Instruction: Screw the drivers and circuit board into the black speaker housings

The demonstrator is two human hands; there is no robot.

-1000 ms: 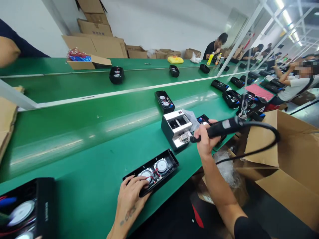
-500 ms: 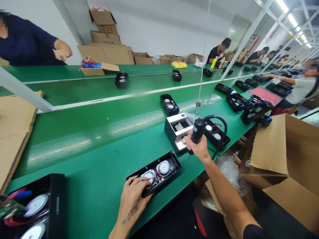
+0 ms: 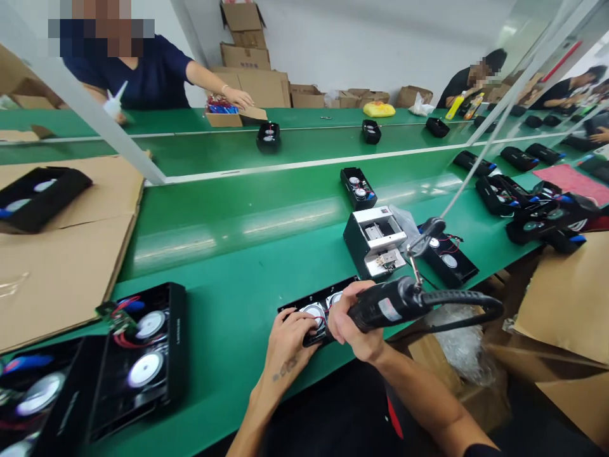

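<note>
My left hand (image 3: 291,336) rests with fingers curled on the near end of a black speaker housing (image 3: 314,309) that lies open on the green bench, its round drivers showing. My right hand (image 3: 354,327) grips a black electric screwdriver (image 3: 387,306), held almost level above the same housing, with its tip hidden behind my fingers. A thick black cable (image 3: 464,304) and a hanging cord run off the tool to the right. Just behind stands a white and black screw feeder box (image 3: 375,240).
More open speaker housings (image 3: 137,352) lie at the near left, and others (image 3: 445,257) stand at the right and on the belt (image 3: 214,222). Cardboard sheets (image 3: 61,266) cover the left. An open carton (image 3: 566,304) sits at my right. A person in dark blue (image 3: 157,66) works opposite.
My right hand has brought the screwdriver from the feeder box down and left over the housing under my left hand. The view has swung left, showing the person opposite.
</note>
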